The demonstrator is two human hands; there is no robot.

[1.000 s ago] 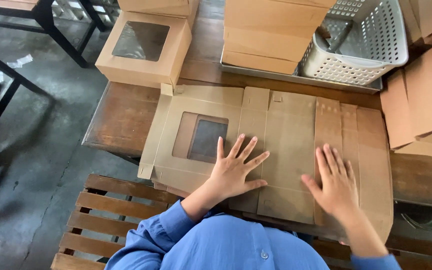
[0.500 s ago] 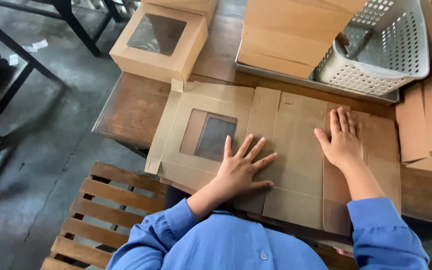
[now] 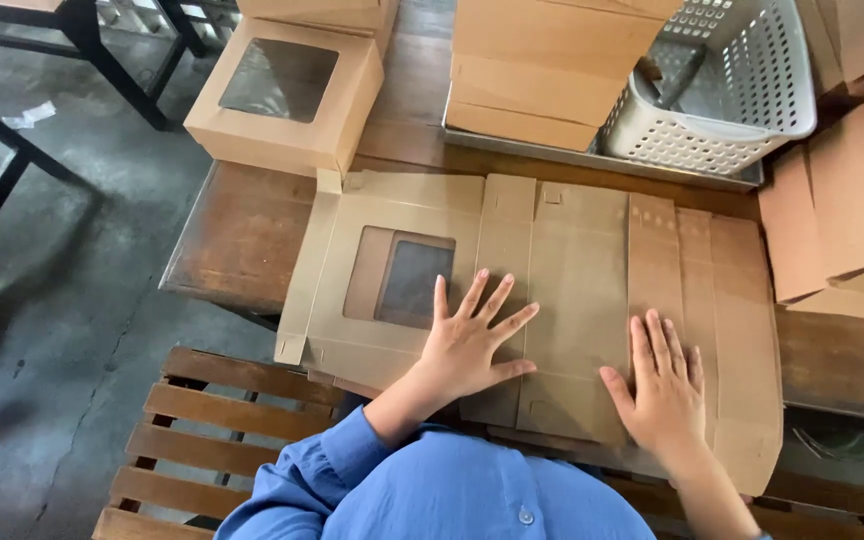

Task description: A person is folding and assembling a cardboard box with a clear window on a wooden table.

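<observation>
We work at a dark wooden table (image 3: 242, 235) standing on a grey concrete floor (image 3: 62, 300). A slatted wooden bench (image 3: 222, 420) sits just below the table's near edge, and black metal frame legs (image 3: 82, 30) stand to the far left.

One flat, unfolded cardboard box blank (image 3: 572, 270) with a clear window panel (image 3: 412, 282) lies across the table, its near edge overhanging toward us. Our left hand (image 3: 467, 345) rests palm down on the blank just beside the window, fingers spread wide, gripping nothing. Our right hand (image 3: 664, 385) lies flat on the blank's right panels, fingers straight and close together, also gripping nothing.

Count of items:
- One assembled windowed box (image 3: 287, 95) at the far left of the table; a second box stands behind it, cut off by the frame.
- One stack of closed cardboard boxes (image 3: 552, 65) on a metal tray (image 3: 592, 160).
- One white perforated plastic basket (image 3: 722, 95), touching the stack.
- One pile of flat cardboard sheets (image 3: 842, 210) at the right edge.
</observation>
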